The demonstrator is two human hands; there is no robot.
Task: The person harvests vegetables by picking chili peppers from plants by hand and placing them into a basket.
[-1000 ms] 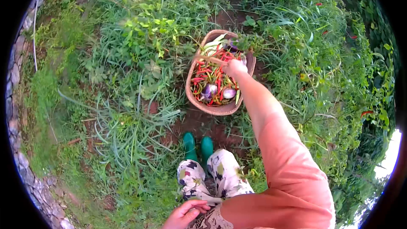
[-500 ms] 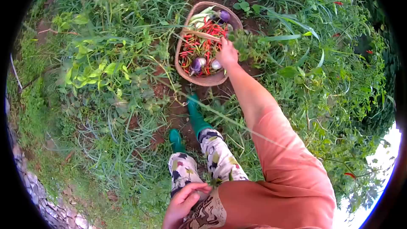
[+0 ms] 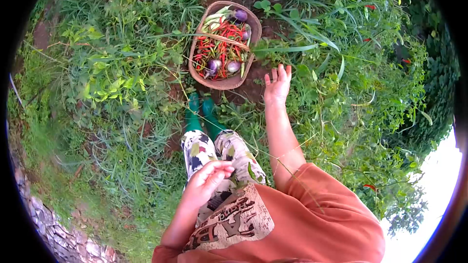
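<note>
An oval woven basket (image 3: 229, 85) with a handle (image 3: 222, 39) across it sits on the ground, holding red and green peppers (image 3: 214, 51), purple-and-white eggplants (image 3: 234, 66) and long pale green pods (image 3: 214, 19). To its lower right my right hand (image 3: 278, 86) is raised palm up, fingers apart, with nothing in it and not touching the basket. In front of my lap, my left hand (image 3: 210, 175) has its fingers curled together; whether anything lies inside them is hidden.
Green boots (image 3: 193, 109) stand just below the basket. Weeds and grass (image 3: 122, 141) surround it, with pepper plants (image 3: 370, 117) bearing red peppers (image 3: 370, 187) on the right. A thin stem crosses before my right forearm. A stone edge (image 3: 58, 229) runs along the lower left.
My right hand has let go of the basket handle and moved down and right, its fingers opening. My left hand has risen slightly. The boots now stand side by side.
</note>
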